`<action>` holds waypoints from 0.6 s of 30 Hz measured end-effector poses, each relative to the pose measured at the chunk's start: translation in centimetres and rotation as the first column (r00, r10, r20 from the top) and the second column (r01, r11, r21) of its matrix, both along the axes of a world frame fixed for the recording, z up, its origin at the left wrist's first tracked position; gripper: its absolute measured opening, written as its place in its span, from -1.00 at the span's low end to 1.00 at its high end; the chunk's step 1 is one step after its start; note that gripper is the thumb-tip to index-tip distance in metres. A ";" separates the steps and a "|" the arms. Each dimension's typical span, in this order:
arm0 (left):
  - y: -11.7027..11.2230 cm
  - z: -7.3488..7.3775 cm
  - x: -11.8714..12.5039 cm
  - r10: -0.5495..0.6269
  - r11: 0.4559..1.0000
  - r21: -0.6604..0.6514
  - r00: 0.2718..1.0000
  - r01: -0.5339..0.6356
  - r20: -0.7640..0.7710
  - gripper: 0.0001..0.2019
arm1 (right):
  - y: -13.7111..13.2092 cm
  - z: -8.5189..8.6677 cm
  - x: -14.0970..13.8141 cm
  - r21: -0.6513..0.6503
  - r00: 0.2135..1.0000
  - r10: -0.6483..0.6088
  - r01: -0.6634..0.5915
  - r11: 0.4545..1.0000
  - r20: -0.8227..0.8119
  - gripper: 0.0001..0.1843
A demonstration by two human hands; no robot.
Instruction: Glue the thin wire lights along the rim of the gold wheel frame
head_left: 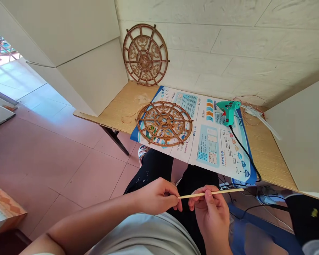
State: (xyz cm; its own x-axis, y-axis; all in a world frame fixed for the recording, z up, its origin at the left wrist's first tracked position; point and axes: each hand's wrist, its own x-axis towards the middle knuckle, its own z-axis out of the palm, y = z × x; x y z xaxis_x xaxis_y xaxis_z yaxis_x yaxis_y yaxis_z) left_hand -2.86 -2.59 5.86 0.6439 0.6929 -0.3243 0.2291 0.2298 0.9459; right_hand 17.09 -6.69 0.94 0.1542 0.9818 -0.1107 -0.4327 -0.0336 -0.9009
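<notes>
A thin, pale wooden strip point(231, 191) stretches between my two hands, above my lap and just off the table's front edge. My left hand point(163, 196) pinches its left end. Further along, my right hand point(212, 209) grips the strip between thumb and fingers, and the free end sticks out to the right. Beyond them, a round brown openwork frame point(164, 122) with spokes and scroll patterns lies flat on a printed poster sheet point(186, 148). A similar round frame point(146, 55) leans upright against the wall.
A teal hot glue gun point(230, 110) sits on the poster's right side, its black cord running over the front edge. Behind it lie thin wires and a white glue stick point(272, 129). White panels flank the wooden table point(117, 102). Another person's leg point(305, 212) shows at lower right.
</notes>
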 end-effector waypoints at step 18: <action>2.7 -0.7 3.4 0.078 0.985 0.146 0.991 -0.093 0.108 -0.76 | 1.8 0.6 0.6 -0.176 0.968 -0.058 0.015 0.984 -0.245 -0.79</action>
